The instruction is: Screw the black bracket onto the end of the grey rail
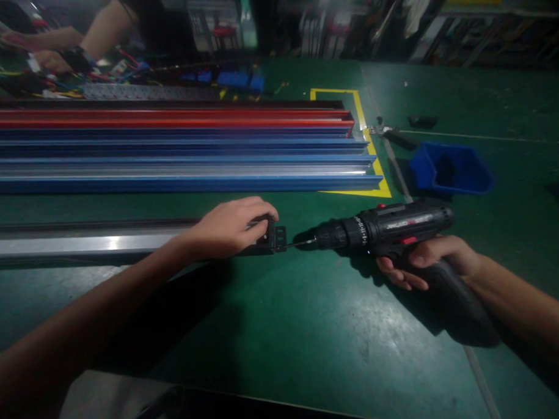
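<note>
A long grey metal rail (88, 243) lies along the green table, running in from the left. My left hand (229, 226) is closed over its right end, fingers holding a small black end bracket (275, 239) against it. My right hand (428, 262) grips the handle of a black cordless drill (390, 227). The drill lies level and points left, with its bit tip touching the bracket.
A stack of long blue and red rails (176, 152) lies further back, beside yellow floor-tape marking (374, 163). A blue plastic bin (450, 170) stands at the right, with pliers (393, 134) behind it. Another person's arms (72, 39) work among wires at the far left.
</note>
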Available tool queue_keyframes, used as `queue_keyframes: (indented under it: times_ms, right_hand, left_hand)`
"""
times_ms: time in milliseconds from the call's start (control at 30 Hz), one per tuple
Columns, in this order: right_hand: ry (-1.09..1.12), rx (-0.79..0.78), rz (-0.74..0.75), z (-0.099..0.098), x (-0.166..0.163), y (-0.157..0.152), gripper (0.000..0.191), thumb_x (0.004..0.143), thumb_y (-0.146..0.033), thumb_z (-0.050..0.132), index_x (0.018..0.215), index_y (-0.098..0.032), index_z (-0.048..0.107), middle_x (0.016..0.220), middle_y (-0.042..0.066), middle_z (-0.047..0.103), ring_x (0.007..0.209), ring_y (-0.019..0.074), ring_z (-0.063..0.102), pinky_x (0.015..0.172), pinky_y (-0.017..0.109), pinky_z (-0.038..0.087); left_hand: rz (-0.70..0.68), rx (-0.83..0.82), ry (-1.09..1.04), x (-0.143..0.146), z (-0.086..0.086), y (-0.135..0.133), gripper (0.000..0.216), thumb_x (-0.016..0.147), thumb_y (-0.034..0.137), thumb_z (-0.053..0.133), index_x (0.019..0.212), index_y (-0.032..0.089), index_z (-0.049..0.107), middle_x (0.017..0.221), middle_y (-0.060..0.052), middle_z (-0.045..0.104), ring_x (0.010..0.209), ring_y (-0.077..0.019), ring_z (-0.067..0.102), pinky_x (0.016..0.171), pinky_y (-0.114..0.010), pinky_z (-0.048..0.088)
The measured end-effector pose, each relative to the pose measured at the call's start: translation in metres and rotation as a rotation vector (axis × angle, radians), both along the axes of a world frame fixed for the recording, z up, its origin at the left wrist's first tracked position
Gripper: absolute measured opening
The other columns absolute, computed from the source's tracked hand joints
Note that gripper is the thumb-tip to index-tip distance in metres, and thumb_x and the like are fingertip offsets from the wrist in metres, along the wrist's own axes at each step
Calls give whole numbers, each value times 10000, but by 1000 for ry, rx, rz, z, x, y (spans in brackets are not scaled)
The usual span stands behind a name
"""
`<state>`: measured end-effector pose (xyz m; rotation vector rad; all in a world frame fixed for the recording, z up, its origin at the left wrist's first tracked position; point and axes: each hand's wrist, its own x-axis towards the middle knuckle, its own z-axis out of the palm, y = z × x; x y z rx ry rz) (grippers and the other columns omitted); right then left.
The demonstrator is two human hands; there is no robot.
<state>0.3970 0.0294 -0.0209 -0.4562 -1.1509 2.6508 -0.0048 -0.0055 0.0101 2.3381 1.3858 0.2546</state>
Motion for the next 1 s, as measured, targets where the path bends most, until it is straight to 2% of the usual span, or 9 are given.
queue_keyframes:
  times_ms: [367, 600, 667, 833, 1000]
  right_hand:
    - [-25, 29, -12, 1, 0, 1, 371, 795, -162, 575, 1076, 27, 726, 859, 131, 752, 638, 119, 720, 677, 201, 588]
    - [-33, 13, 20, -2, 1, 3, 407, 796, -177, 541, 1103, 31, 708, 880, 133, 752, 601, 100, 664, 727, 231, 579]
    - [-49, 20, 16, -3, -1, 3, 417, 781, -185, 549, 1096, 38, 707, 886, 139, 751, 598, 99, 649, 751, 240, 578]
    - [-67, 93, -7, -2, -5, 3, 421, 739, -197, 562, 1041, 45, 726, 921, 175, 761, 557, 92, 619, 695, 229, 574]
    - [-103, 136, -28, 4, -5, 0, 386, 732, -188, 559, 1011, 6, 742, 888, 151, 766, 521, 95, 616, 631, 224, 568]
  left_hand:
    - [9, -11, -5, 3, 3, -1, 324, 1015, 355, 426, 1187, 223, 667, 1168, -66, 659, 1034, -243, 622, 920, -390, 468]
    - [-3, 25, -18, 1, -1, -1, 306, 1022, 333, 427, 1193, 231, 659, 1179, -56, 669, 1043, -236, 634, 927, -394, 487]
    - [-12, 59, -37, 0, -2, -2, 302, 1009, 303, 439, 1217, 228, 646, 1194, -58, 672, 1065, -237, 639, 936, -398, 494]
    - [-10, 179, -125, -2, -6, -3, 332, 946, 222, 500, 1253, 217, 626, 1266, -78, 650, 1150, -248, 636, 1000, -408, 510]
    - [-60, 343, -171, -3, -7, -1, 287, 968, 214, 516, 1236, 206, 619, 1223, -78, 659, 1103, -208, 660, 972, -343, 547]
